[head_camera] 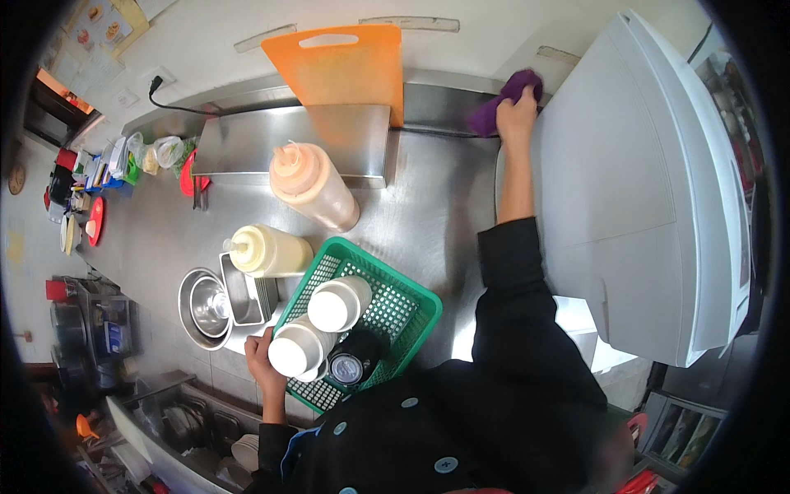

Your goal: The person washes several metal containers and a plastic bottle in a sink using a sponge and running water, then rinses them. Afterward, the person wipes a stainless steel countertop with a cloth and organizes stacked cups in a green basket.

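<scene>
My right hand (517, 117) grips a bunched purple cloth (487, 117) against the steel upstand at the back of the counter, beside a large white appliance (611, 185). With my left hand (262, 361) I hold the near-left rim of a green plastic basket (426, 309). Inside the basket are stacks of white cups (345, 296) and a black item with a round clear end (347, 368). Two squeeze bottles, one orange-pink (321, 191) and one pale yellow (278, 250), stand left of the basket. My left fingers are partly hidden behind the rim and cups.
An orange cutting board (352, 68) leans on the wall behind a steel box (296, 139). A black cable runs along the back. Steel bowls (194, 309) and rectangular steel pans (244, 296) sit at the counter's left edge, above an open drawer or bin of dishes.
</scene>
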`<state>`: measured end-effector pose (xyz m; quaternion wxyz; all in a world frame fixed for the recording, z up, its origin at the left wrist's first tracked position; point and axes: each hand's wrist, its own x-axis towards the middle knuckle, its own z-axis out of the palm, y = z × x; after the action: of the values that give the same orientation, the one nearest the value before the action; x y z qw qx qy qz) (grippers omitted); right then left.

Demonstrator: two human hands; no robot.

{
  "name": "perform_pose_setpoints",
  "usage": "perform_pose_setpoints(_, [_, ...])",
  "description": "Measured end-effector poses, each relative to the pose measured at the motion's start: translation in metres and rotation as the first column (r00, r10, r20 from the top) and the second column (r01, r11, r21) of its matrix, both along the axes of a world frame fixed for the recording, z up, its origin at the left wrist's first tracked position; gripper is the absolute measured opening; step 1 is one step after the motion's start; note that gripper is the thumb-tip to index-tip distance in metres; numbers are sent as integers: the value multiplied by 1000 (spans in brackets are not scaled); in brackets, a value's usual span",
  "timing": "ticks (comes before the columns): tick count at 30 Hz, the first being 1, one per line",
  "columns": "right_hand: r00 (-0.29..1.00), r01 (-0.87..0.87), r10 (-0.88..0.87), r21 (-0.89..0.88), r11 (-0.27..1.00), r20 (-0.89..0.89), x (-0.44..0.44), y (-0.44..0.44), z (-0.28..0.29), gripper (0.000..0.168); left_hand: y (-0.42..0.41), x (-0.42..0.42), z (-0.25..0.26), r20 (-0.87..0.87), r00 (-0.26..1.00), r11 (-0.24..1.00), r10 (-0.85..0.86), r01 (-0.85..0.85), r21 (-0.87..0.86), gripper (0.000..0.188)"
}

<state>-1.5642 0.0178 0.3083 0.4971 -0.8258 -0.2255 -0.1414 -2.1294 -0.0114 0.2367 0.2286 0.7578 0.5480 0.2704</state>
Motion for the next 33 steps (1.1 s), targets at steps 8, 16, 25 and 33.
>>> perform_pose_setpoints(8, [861, -266, 305, -152, 952, 407, -19, 23, -38, 38, 17, -2, -14, 42, 999, 1000, -21, 21, -5, 31])
perform_pose_setpoints(16, [604, -787, 758, -34, 616, -248, -154, -47, 16, 40, 20, 14, 11, -76, 985, 980, -158, 166, 111, 33])
perform_pose_setpoints(25, [372, -901, 889, -332, 278, -266, -211, -124, -18, 46, 10, 25, 15, -229, 973, 982, -4, 47, 181, 20])
perform_pose_setpoints(33, [285, -933, 776, -349, 89, -563, -200, -120, 54, 49, 14, 19, 16, -125, 987, 978, -106, 126, 168, 20])
